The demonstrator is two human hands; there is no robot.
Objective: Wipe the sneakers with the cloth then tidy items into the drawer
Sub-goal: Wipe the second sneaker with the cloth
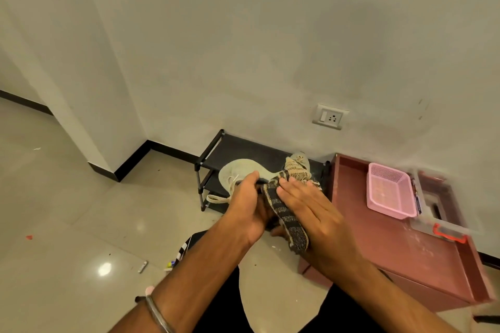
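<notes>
Floor (67, 211): pale glossy tiles at left, a lamp's glare near, small scraps lying about, one red bit far left.
Wall (243, 35): plain off-white, black skirting along its foot, with a corner jutting out at left.
Tube (142, 266): a small white one lies on the tiles, near left of the arms.
Rack (216, 151): low black shoe rack against the wall, just behind the hands.
Sneaker (240, 167): pale grey-green, held up in front of the rack, its lace dangling at left.
Left hand (249, 203): fingers curled tight round the sneaker, gripping it; a metal bangle sits on the wrist.
Cloth (286, 213): striped, dark and tan, draped over the sneaker's right side and hanging down between the two hands.
Right hand (305, 205): laid flat on the cloth, fingers straight and close together, pressing it onto the sneaker.
Socket (329, 117): white switch plate low on the wall, above the rack's right end.
Drawer (405, 251): reddish, pulled open at right, its floor dusty.
Basket (389, 194): pink, standing inside the drawer at its far end.
Box (443, 213): clear, with a red latch, just right of the basket; blurred.
</notes>
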